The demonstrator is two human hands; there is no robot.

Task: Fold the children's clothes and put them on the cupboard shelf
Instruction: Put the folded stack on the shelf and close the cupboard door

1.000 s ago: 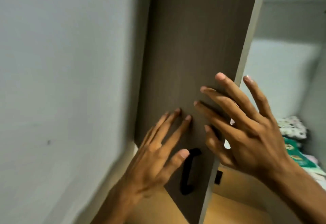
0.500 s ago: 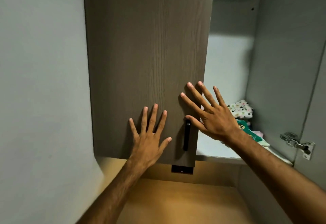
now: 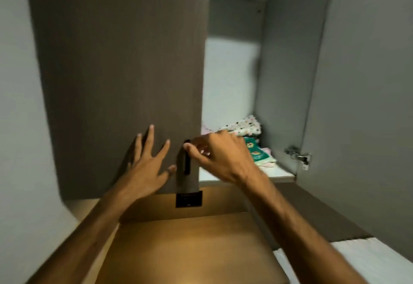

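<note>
The folded children's clothes lie at the back right of the cupboard shelf (image 3: 279,176): a white dotted piece (image 3: 245,127) on top, a green printed one (image 3: 254,152) below it and pink cloth underneath. The brown left cupboard door (image 3: 123,60) covers the cupboard's left half. My left hand (image 3: 147,167) lies flat on that door with fingers spread. My right hand (image 3: 221,158) is curled at the door's right edge, its thumb at the top of the black handle (image 3: 186,165). Blur hides whether it grips the handle.
The grey right door (image 3: 368,104) stands swung open, with a metal hinge (image 3: 298,155) on its inner side. A small black box (image 3: 188,198) sits under the left door. Below is a lit wooden surface (image 3: 190,250), and a white surface (image 3: 368,261) at lower right.
The left door has swung from ajar to flat against the cupboard. My right hand has left the door face, dropped and curled at the handle. My left hand stays flat on the door.
</note>
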